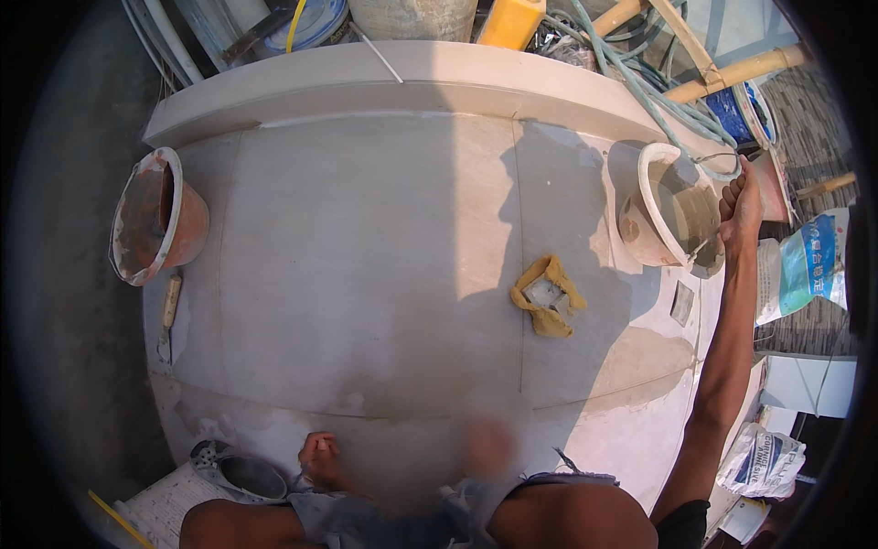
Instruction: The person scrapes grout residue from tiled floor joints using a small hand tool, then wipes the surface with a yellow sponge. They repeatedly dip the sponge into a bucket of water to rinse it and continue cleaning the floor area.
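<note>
At the far right my arm is stretched out, and my right hand is closed at the wire handle of a pale bucket. Cloudy liquid shows inside this bucket, which sits tilted at the right end of the smooth grey slab. My left hand does not show; what appears to be a bare foot is between my bent knees. A yellow-brown sponge or cloth with a grey piece in its middle lies left of and nearer than the bucket. A small flat grey piece lies just below the bucket.
An orange-stained bucket stands at the slab's left end, with a wooden-handled scraper before it. A low curved ledge bounds the far side. Hoses, bamboo poles and sacks crowd the right. A grey clog is near my left knee.
</note>
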The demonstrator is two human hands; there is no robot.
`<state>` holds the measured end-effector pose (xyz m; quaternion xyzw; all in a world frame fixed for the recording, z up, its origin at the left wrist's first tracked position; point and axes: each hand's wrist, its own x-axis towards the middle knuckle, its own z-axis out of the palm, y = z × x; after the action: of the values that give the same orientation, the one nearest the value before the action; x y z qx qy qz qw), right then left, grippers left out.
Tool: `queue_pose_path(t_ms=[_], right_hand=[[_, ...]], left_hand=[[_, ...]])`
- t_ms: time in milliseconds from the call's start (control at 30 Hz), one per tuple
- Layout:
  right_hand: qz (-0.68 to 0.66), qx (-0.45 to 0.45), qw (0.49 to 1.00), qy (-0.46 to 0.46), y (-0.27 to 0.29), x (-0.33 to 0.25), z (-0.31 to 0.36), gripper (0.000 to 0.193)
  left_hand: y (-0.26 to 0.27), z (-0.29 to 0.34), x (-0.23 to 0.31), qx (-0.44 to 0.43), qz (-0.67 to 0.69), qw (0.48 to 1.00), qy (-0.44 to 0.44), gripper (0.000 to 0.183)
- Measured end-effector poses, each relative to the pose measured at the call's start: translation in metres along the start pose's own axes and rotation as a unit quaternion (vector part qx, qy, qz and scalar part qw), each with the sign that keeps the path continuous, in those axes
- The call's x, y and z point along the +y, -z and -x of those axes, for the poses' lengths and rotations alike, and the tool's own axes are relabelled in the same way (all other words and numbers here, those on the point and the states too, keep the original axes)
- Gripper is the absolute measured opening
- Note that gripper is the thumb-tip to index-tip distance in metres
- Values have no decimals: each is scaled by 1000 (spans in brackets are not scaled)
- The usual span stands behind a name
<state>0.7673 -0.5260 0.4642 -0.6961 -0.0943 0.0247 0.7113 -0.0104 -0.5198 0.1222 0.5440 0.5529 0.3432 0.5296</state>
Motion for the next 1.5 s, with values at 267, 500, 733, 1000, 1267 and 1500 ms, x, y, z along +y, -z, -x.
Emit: queue_pose_path(t_ms=[267, 500, 733, 1000, 1267, 1500], right_hand=[[-31, -77, 996, -15, -46, -7, 13, 47], [-29, -72, 997, -2, -89, 5, 28, 52], [49, -135, 990, 12, -117, 31, 46, 48], [331, 34, 856, 397, -9, 85, 63, 64], [579, -320, 673, 332, -25, 173, 288, 97], [669, -207, 672, 243, -40, 180, 292, 95]], left_hand=[[-8, 5, -8, 37, 6, 999, -2, 44], [-17, 2, 2, 38, 15, 999, 8, 42], [-9, 12, 12, 42, 14, 998, 34, 40], [-23, -54, 56, -1, 130, 989, 72, 38], [51, -287, 211, 92, 423, 897, 96, 111], [156, -421, 182, 94, 476, 867, 114, 81]])
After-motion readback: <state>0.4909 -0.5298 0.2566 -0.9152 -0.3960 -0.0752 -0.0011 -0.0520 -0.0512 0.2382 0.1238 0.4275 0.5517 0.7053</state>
